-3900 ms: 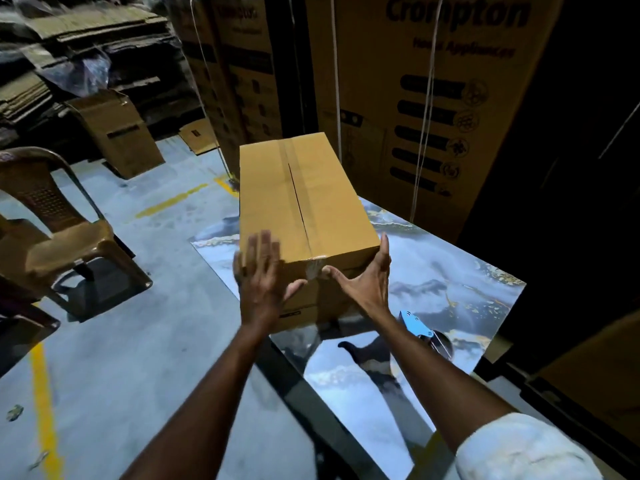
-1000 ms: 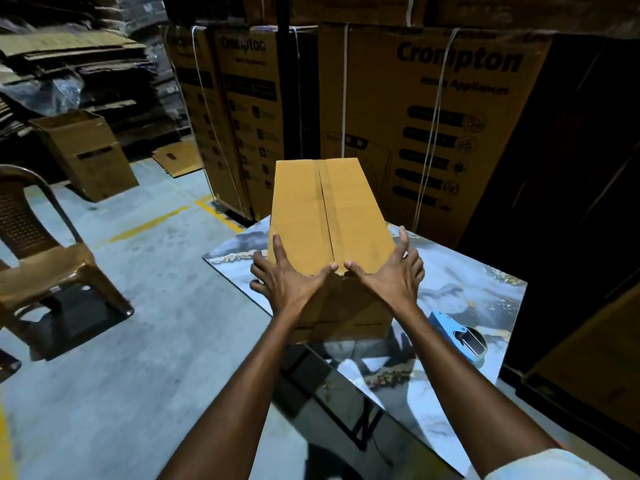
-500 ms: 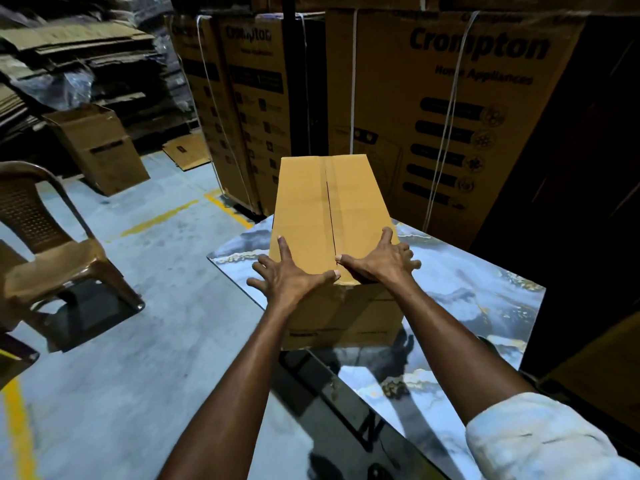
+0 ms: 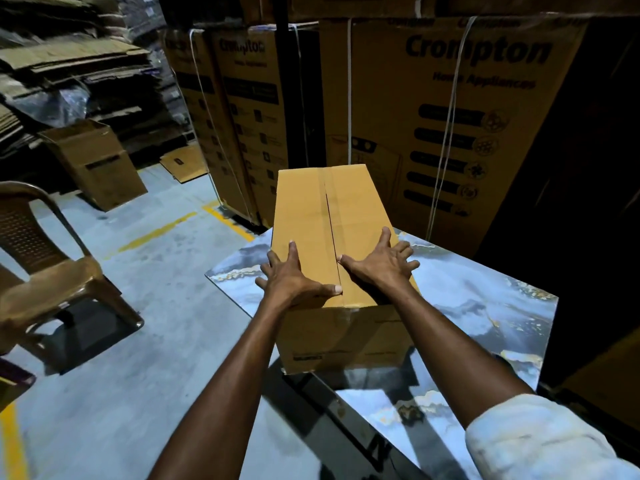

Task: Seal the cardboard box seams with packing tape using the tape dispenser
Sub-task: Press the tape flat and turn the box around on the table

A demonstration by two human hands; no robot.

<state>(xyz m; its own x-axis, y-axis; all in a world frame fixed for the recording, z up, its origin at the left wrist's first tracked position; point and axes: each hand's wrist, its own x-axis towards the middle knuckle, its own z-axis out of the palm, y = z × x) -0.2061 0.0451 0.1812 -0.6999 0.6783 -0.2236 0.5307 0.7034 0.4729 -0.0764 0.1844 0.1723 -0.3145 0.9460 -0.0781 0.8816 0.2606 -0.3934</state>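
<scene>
Beyond the fingertips (image 4: 291, 244), cartons (image 4: 450, 98) read "Crompton Home Appliances". Cardboard box (image 4: 308, 216) lies on table (image 4: 485, 306), long axis pointing away; left hand (image 4: 291, 280), right hand (image 4: 381, 266) flat on top, fingers spread, flanking seam (image 4: 329, 216).

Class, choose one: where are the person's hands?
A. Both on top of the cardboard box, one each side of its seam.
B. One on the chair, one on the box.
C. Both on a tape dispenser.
A: the left hand and right hand rest on the cardboard box, flanking its seam.
</scene>
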